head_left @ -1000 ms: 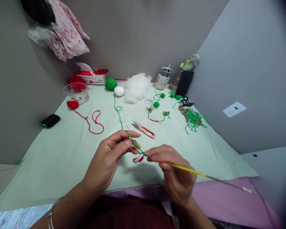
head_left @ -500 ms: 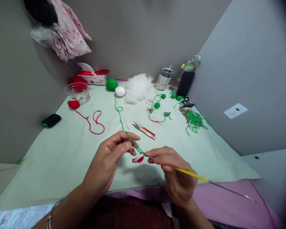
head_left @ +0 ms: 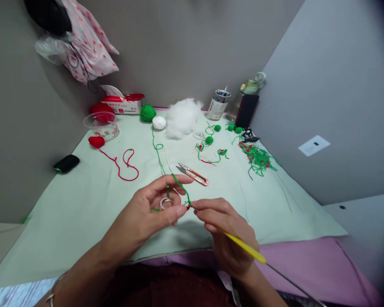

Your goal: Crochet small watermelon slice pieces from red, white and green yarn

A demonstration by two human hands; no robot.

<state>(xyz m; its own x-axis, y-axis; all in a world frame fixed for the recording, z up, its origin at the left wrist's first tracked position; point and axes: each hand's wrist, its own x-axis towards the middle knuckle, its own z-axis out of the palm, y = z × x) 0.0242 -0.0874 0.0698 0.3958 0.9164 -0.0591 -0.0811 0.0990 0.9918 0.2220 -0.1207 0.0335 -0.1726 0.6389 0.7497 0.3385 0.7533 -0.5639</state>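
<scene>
My left hand [head_left: 156, 207] pinches a small red and white crochet piece [head_left: 188, 207], mostly hidden by the thumb and fingertips. Green yarn [head_left: 181, 184] runs over the left index finger down to that piece, and a white strand [head_left: 165, 202] loops by the curled fingers. In my right hand [head_left: 228, 230] is a crochet hook [head_left: 243, 246] with a yellow grip, its shaft slanting down to the lower right. The hook's working tip meets the green yarn at the piece, close to the left fingertips; the right fingers hide part of it.
Orange thread snips [head_left: 193, 174] lie just beyond my hands. Farther back are a green yarn ball [head_left: 147, 113], a white yarn ball [head_left: 159, 123] and fluffy stuffing [head_left: 184, 118]. Red yarn [head_left: 96, 142] is at left, tangled scraps [head_left: 259, 158] at right, near a bottle [head_left: 248, 96] and phone [head_left: 247, 111].
My left thumb and fingers have closed over the red and white piece, which was hanging in plain view. The hook has tilted more steeply, and the white loop now shows by the left fingers.
</scene>
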